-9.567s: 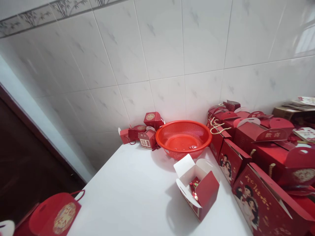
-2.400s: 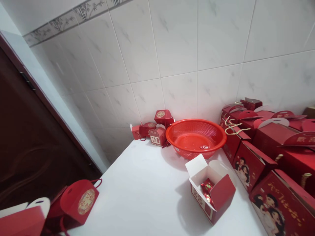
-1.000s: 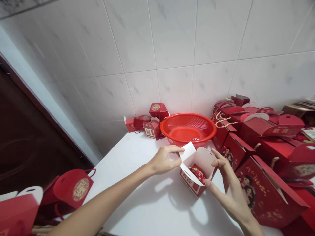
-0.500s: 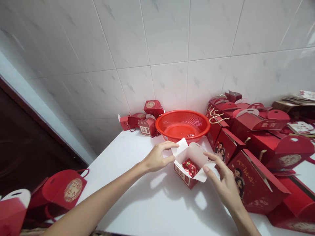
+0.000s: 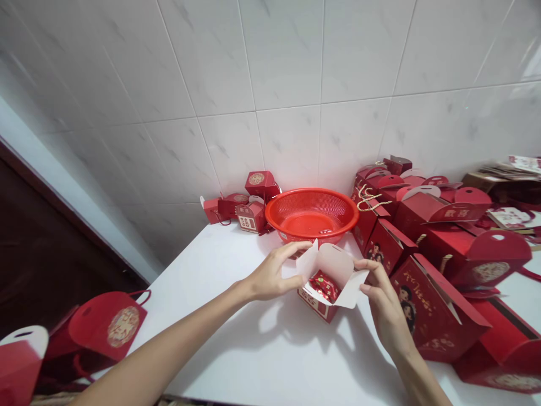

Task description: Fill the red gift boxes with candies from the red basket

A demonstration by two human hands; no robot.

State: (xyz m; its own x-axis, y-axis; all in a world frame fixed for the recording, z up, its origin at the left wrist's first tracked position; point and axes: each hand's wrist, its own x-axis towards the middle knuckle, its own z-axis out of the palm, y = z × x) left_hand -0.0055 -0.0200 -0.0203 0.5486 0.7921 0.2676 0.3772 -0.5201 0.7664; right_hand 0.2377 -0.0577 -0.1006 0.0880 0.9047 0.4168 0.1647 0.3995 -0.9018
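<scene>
Looks like a smooth white table (image 5: 270,366) carrying a round red plastic colander (image 5: 313,198), open red cardboard box (image 5: 315,306), plus patterned red cardboard cartons (image 5: 439,321).

A small red paper box (image 5: 330,313) with a white inner face stands upright on the white table (image 5: 253,366), right of centre, on the near side of the red colander (image 5: 313,198). It is turned at an angle, one corner pointing near. Its top is open. The left flap (image 5: 307,262) stands up; the rounded far flap (image 5: 333,262) rises with a slot near its top edge; the right flap (image 5: 353,290) spreads outward; the near flap tips over the near panel, partly covering its pale patterned patch. Inside sit shiny red wrapped pieces (image 5: 324,286), flecked with gold and green, their number unclear.
</scene>
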